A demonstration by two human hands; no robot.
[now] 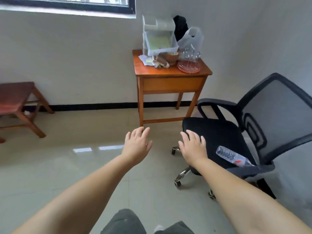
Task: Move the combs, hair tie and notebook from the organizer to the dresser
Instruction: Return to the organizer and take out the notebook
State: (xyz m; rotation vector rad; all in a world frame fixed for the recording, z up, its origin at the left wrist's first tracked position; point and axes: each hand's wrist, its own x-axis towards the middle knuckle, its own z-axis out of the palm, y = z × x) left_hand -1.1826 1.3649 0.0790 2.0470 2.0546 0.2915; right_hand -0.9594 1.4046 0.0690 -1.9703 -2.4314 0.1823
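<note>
Nothing is held: the left hand [137, 142] and right hand [192, 146] are spread, fingers apart, at frame centre above the floor. Well beyond them, at upper centre, the clear organizer [158, 38] is seen on the wooden dresser [170, 81]; its contents are blurred.

Orange-brown dresser [170, 71], black chair [219, 141], clear organizer [158, 38].

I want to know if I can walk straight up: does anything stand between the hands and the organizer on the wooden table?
Nothing visible blocks the way. Both hands, left and right, are empty and spread over bare floor, far from the organizer on the table. The office chair stands off to the right, beside the path.
</note>
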